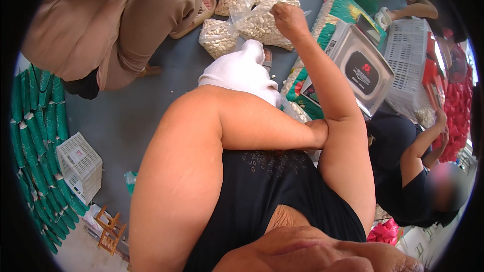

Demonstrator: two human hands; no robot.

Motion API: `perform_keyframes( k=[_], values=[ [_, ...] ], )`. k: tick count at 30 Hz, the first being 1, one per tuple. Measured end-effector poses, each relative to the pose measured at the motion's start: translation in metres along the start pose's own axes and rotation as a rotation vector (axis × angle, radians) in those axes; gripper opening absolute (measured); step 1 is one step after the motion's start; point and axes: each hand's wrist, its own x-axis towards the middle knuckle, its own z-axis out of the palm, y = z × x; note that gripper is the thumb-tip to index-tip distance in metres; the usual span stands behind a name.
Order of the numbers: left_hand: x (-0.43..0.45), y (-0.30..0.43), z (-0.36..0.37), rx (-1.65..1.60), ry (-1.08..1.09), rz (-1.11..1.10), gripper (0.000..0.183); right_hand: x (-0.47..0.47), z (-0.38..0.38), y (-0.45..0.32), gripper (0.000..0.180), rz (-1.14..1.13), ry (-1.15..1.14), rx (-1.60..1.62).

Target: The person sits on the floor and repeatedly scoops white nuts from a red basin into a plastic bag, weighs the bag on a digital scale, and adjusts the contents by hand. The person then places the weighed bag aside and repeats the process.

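Observation:
My right hand (290, 22) is extended over clear plastic bags filled with flat white beans. Its fingers are curled together just above the nearest bag of beans (261, 28); whether they pinch the film cannot be made out. Bent across my body, my left arm ends with my left hand (317, 134) against the right forearm near the elbow. Its fingers are mostly hidden there, so any hold is unseen. A small clear bag with beans (299, 111) lies just beyond it. White cloth (242, 70) bulges between my arms and the bags. Another bean bag (218, 37) stands at the left.
A scale with a steel pan (363, 71) rests by a green printed sack (326, 26). Past it stands a white crate (406, 41). One person (151, 19) is close at left, another (408, 158) at right. Green packs (41, 139) and a white crate (81, 166) line the left.

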Motion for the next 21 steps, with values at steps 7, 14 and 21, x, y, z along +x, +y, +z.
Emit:
perform_keyframes(
  k=[7,14,21],
  values=[
    [0.016,0.032,0.009,0.179,0.066,-0.139,0.028,-0.032,-0.177,-0.004,0.018,0.236,0.312,0.190],
    [0.035,0.026,0.029,0.088,0.244,-0.053,0.029,-0.100,-0.271,0.001,0.021,0.393,0.381,0.007],
    [0.040,0.036,0.040,0.138,0.169,-0.120,0.031,-0.220,-0.252,0.091,0.021,0.589,0.297,-0.181]
  ],
)
